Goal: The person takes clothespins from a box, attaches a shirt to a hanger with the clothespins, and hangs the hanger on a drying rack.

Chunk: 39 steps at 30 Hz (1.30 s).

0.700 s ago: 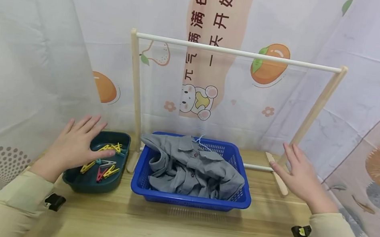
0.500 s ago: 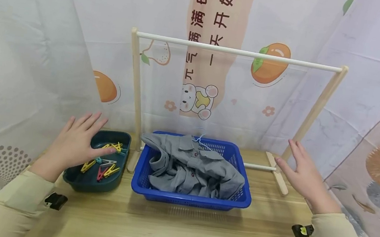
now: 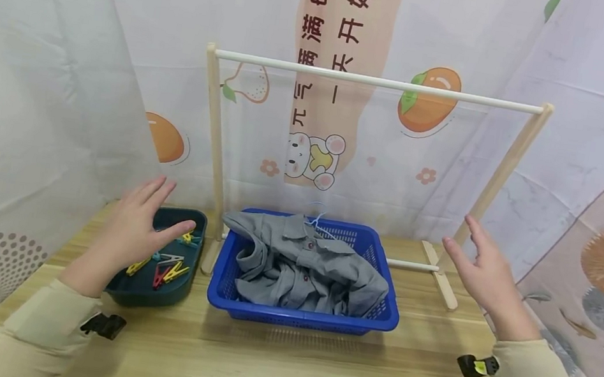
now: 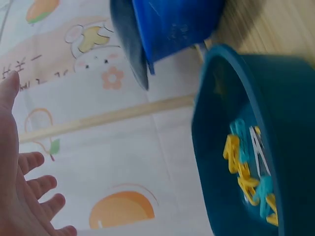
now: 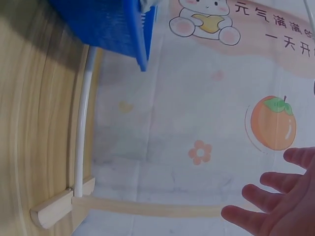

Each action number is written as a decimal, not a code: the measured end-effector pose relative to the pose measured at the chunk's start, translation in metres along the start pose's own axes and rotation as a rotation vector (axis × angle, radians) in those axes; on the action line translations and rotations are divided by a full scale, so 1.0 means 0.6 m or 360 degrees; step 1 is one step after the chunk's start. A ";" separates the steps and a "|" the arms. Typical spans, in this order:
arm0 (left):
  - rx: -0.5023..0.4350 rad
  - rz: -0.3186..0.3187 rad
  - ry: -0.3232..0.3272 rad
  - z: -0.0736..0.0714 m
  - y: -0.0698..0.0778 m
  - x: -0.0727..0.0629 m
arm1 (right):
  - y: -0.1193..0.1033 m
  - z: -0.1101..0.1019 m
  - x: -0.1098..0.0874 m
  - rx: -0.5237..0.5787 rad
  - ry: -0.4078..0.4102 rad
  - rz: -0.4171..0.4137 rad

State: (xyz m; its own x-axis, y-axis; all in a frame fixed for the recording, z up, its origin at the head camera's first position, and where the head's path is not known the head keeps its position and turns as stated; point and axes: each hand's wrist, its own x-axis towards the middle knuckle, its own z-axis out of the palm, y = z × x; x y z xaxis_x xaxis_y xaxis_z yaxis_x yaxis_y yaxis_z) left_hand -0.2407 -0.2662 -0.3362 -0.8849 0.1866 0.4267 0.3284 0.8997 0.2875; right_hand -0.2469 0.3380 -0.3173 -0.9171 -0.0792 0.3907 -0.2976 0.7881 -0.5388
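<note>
My left hand (image 3: 130, 232) hovers with spread fingers over the dark green tub (image 3: 186, 285), holding nothing. Several clothespins (image 3: 170, 272) in yellow, red, teal and grey lie in the tub, partly hidden by the hand in the head view. On the right, my right hand (image 3: 487, 276) is raised with its fingers apart, in front of the rack's right post, and grips nothing. Between the hands a blue plastic basket (image 3: 301, 319) holds a crumpled grey buttoned shirt (image 3: 320, 268). A light blue hanger hook (image 3: 318, 218) sticks up behind the shirt's collar area.
A wooden rack with a white top rod (image 3: 375, 81) stands behind the basket; its right foot (image 3: 440, 277) rests on the wooden table (image 3: 276, 372). Printed white curtains (image 3: 187, 18) close in the back and both sides.
My left hand has shifted slightly right and turned more edge-on over the tub. My right hand has risen a little and its fingers have turned more upright. Basket, shirt and clothespins stay put.
</note>
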 end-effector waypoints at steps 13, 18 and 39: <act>-0.0301 -0.0103 -0.0019 0.022 0.035 -0.001 | -0.041 0.005 0.004 0.0268 -0.0054 0.0118; -0.0400 -0.0146 -0.0045 0.033 0.043 -0.004 | -0.048 0.015 0.012 0.0408 -0.0095 0.0135; -0.0575 -0.0229 -0.0056 0.065 0.069 -0.006 | -0.062 0.064 0.043 0.0661 -0.0265 0.0212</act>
State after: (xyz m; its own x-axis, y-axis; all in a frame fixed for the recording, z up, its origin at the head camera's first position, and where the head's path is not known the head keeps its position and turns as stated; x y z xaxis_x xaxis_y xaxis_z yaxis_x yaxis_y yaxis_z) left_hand -0.2366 -0.2141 -0.3596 -0.9390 0.0878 0.3325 0.2900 0.7217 0.6285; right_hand -0.2696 0.2831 -0.3159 -0.9746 -0.1177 0.1907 -0.2241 0.4894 -0.8428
